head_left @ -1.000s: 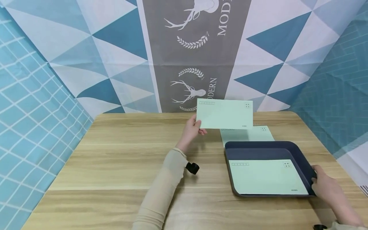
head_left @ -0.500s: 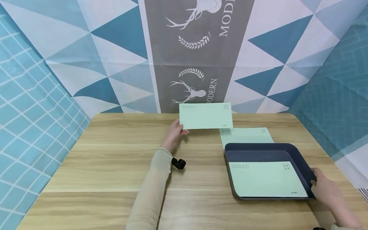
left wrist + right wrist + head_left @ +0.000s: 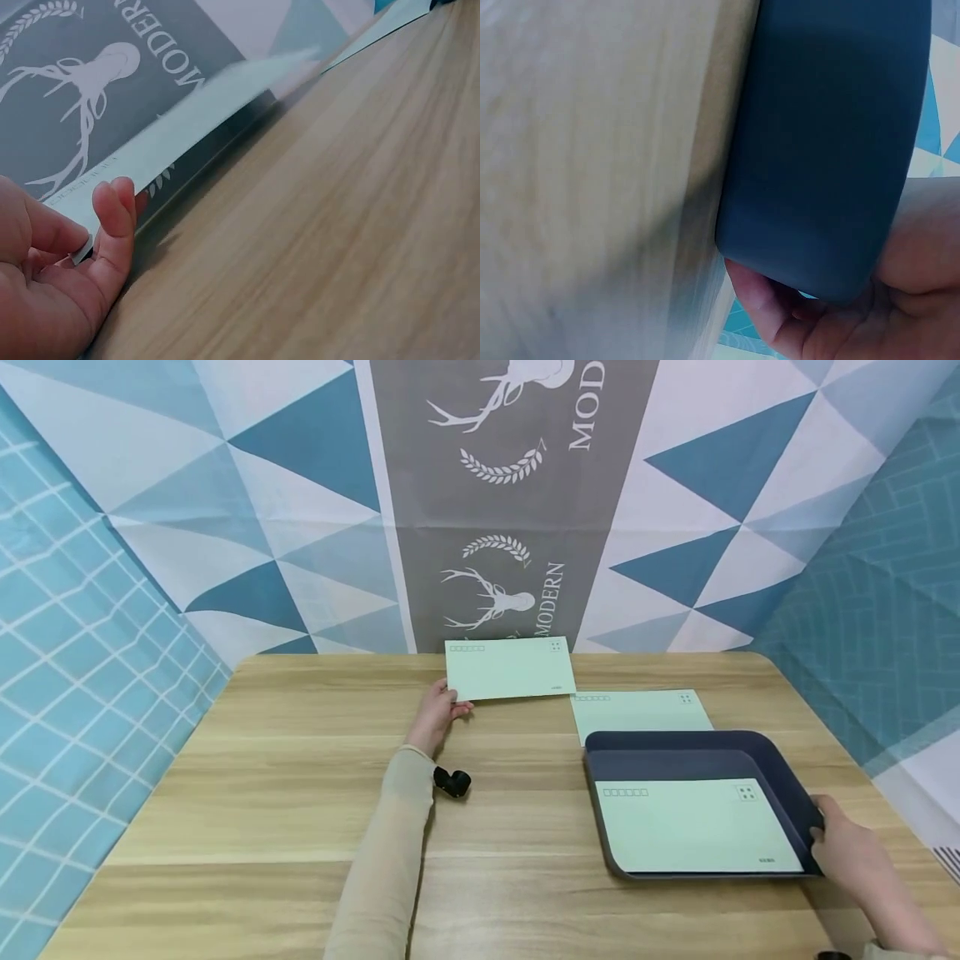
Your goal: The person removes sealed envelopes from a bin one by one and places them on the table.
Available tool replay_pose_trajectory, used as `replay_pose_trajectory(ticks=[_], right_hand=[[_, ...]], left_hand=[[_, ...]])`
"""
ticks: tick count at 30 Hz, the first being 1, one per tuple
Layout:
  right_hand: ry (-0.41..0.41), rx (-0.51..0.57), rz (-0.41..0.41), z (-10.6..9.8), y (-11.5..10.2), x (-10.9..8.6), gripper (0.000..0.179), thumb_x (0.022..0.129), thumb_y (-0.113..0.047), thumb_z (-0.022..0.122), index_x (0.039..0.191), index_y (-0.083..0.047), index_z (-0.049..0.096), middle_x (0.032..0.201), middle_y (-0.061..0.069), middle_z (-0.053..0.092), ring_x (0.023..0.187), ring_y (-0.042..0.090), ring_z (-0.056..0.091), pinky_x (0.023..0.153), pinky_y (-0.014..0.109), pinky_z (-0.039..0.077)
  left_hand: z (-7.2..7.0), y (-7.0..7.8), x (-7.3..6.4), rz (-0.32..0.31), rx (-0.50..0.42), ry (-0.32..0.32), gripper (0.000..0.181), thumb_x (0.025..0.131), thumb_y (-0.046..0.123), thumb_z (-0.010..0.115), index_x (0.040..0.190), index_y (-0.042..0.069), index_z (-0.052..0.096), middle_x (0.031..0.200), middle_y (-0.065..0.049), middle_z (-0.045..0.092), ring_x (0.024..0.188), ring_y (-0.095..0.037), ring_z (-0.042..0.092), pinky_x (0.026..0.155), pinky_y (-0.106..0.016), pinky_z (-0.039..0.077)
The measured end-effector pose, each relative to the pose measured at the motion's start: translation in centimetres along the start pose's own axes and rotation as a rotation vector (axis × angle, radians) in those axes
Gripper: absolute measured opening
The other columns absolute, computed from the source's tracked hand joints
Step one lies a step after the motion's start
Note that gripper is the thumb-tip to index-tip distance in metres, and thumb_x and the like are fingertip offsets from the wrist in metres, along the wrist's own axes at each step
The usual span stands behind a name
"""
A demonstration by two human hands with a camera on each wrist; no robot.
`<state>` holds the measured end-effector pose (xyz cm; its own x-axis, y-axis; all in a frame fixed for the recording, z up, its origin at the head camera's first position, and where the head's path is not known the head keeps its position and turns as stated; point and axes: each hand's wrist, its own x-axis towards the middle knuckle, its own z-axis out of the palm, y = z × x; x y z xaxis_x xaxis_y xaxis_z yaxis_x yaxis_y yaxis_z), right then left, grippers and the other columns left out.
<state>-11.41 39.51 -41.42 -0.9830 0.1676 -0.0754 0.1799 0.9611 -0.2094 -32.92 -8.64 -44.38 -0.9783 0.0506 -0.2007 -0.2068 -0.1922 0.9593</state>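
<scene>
My left hand [image 3: 438,712] pinches the lower left corner of a pale green envelope [image 3: 510,668] near the table's back edge. In the left wrist view the thumb and fingers grip that envelope [image 3: 172,142], which tilts above the wood. My right hand [image 3: 847,847] grips the right side of a dark blue tray [image 3: 675,766]; the right wrist view shows the fingers at the tray's [image 3: 817,150] outer wall. Inside the tray lies another green envelope [image 3: 697,827]. A further envelope [image 3: 645,708] lies flat behind the tray, its near part hidden by the tray's rim.
The wooden table [image 3: 262,793] extends to the left of the tray. A patterned cloth backdrop [image 3: 495,510] hangs right behind the table's back edge. A small black device [image 3: 452,782] is worn at the left wrist.
My left hand has moved left and lowered a little with its envelope, uncovering more of the envelope behind the tray. My right hand keeps hold of the tray.
</scene>
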Motion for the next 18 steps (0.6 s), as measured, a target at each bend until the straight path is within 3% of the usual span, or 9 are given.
replay_pose_trajectory(ticks=[13,18], right_hand=[[0.019,0.017,-0.039,-0.04,-0.09,-0.23,0.039,0.081,0.006,0.045,0.114,0.016,0.028,0.090,0.047,0.047,0.073,0.058,0.050,0.056,0.055,0.041],[0.022,0.019,-0.038,0.00,-0.07,-0.16,0.038,0.081,0.006,0.044,0.114,0.015,0.028,0.091,0.046,0.048,0.072,0.058,0.051,0.056,0.055,0.041]], left_hand=[[-0.20,0.26,0.34,-0.037,-0.100,0.050,0.043,0.095,0.002,0.031,0.138,0.000,0.029,0.104,-0.016,0.048,0.066,-0.012,0.057,0.062,-0.017,0.048],[-0.25,0.45,0.24,-0.047,-0.148,0.072,0.043,0.097,0.005,0.032,0.139,0.000,0.025,0.113,-0.021,0.045,0.067,-0.011,0.058,0.065,-0.017,0.049]])
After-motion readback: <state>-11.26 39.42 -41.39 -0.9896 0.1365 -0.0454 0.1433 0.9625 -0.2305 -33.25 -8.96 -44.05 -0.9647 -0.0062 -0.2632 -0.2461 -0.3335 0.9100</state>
